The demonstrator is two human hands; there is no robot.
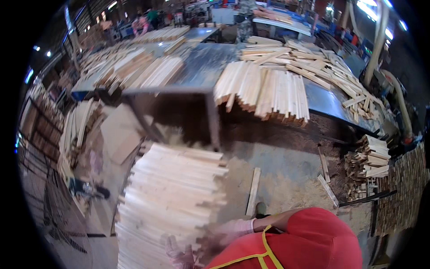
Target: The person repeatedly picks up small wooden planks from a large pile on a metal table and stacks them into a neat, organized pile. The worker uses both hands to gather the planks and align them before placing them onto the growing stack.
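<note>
A broad stack of pale wooden strips lies in front of me, side by side with uneven ends. My left hand, in a light pinkish work glove, is over the near part of the stack, its fingers spread apart. I cannot make out whether it touches the wood. By the ragged right ends of those strips is my right hand, gloved the same way and reaching in from a red sleeve. Motion smears its fingers, so their grip is hidden.
Metal tables ahead carry rows of strips and a loose pile of wood. A single strip lies on the dusty floor. Bundled wood stands at right, a wire-guarded fan at left. People work far back.
</note>
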